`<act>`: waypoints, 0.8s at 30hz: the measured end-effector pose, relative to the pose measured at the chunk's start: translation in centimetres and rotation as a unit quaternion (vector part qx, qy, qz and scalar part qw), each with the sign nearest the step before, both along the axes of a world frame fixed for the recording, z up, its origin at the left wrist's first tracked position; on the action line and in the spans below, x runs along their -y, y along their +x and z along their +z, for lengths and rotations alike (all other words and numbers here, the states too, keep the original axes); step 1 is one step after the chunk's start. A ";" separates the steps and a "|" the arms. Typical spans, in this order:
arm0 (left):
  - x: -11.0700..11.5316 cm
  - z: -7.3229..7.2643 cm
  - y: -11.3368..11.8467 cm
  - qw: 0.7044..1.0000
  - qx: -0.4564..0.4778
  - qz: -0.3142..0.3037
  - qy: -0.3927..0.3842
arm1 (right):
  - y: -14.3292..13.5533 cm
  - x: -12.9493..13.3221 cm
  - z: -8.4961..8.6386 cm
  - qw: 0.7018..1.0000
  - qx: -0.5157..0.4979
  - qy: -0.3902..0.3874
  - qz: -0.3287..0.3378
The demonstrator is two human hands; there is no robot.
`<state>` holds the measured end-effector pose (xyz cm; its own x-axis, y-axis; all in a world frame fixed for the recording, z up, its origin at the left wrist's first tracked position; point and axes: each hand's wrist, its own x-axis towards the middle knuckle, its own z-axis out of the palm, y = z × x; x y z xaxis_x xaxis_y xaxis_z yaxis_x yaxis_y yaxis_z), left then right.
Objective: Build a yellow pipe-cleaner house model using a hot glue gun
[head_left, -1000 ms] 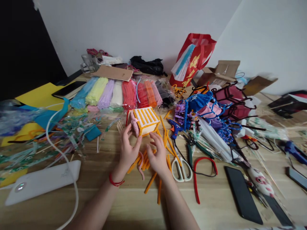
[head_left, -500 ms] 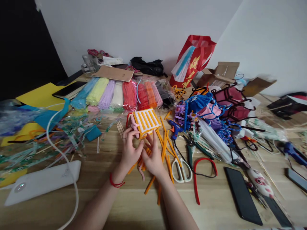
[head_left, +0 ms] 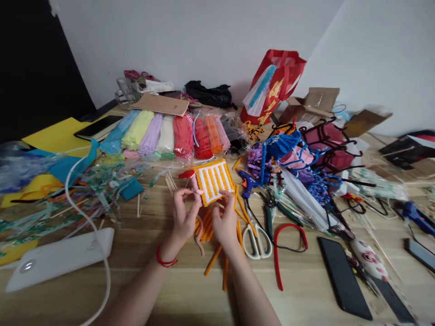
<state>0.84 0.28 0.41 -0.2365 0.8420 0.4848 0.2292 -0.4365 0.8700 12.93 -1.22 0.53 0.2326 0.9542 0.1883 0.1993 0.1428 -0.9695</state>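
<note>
Between my hands is a fuzzy square piece with yellow and white stripes, made of pipe cleaners. A pink pipe-cleaner part runs along its left side, with a red tip above it. My left hand pinches the lower end of the pink part between thumb and fingertips. My right hand grips the lower right edge of the striped piece, its thumb below. Under the hands lie several orange pipe cleaners and a curled pink pipe cleaner.
White-handled scissors, a blue glue gun and green-handled pliers lie to the right. A black phone is further right. A white power bank with a cable lies left. Bundled pipe cleaners line the back.
The striped piece has shifted right and turned, so its top faces me more fully. My left hand has moved to the pink part, now pinching it; my right hand has moved slightly right.
</note>
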 end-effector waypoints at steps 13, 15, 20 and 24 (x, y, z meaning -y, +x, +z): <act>-0.7 0.5 0.0 0.981 0.165 -0.027 -0.094 | -0.3 0.3 1.5 0.997 -0.007 -0.037 -0.062; -0.8 0.5 -0.1 0.979 0.172 -0.027 -0.103 | -0.3 0.2 1.5 0.997 -0.004 -0.035 -0.062; -0.9 0.5 -0.4 0.979 0.171 -0.035 -0.102 | -0.2 0.2 1.3 0.997 -0.004 -0.039 -0.059; -0.9 0.3 -0.5 0.983 0.153 -0.037 -0.090 | -0.2 0.2 1.4 0.998 -0.009 -0.039 -0.058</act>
<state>0.33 1.17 0.75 -0.2829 0.9281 0.2422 -0.0818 -0.2749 0.9580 12.74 -1.45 1.93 0.3455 0.9319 0.1101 0.1930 0.0442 -0.9802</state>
